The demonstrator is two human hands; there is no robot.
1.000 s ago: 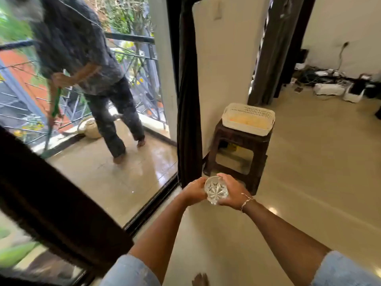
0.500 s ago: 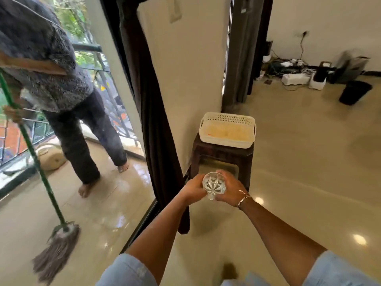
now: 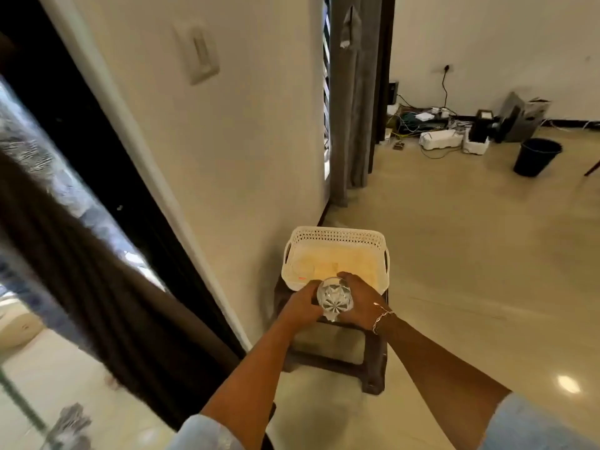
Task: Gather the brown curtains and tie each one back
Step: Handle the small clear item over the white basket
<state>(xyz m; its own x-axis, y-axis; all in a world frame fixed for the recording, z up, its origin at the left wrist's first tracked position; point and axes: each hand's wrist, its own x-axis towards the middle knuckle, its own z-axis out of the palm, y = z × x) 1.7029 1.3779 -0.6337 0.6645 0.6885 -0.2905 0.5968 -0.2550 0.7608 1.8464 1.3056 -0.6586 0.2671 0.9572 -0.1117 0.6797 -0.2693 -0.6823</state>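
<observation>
A clear cut-crystal knob (image 3: pixel 334 298) sits between my two hands just above the near rim of a cream basket. My left hand (image 3: pixel 300 303) grips its left side and my right hand (image 3: pixel 358 298) curls round its right side; a thin bracelet hangs on the right wrist. A brown curtain (image 3: pixel 97 277) hangs gathered along the glass door at the left, blurred. A second, grey-brown curtain (image 3: pixel 350 102) hangs by the doorway further back.
The cream perforated basket (image 3: pixel 336 237) stands on a dark brown plastic stool (image 3: pixel 373 368) against the wall. Cables, white boxes and a black bin (image 3: pixel 535 157) lie along the far wall. A wall switch (image 3: pixel 198 53) is above. A mop head (image 3: pixel 69 423) shows outside the glass.
My view has swung right and closer to the stool; the person mopping outside has left the frame. Both hands still hold the crystal knob, now nearer the basket.
</observation>
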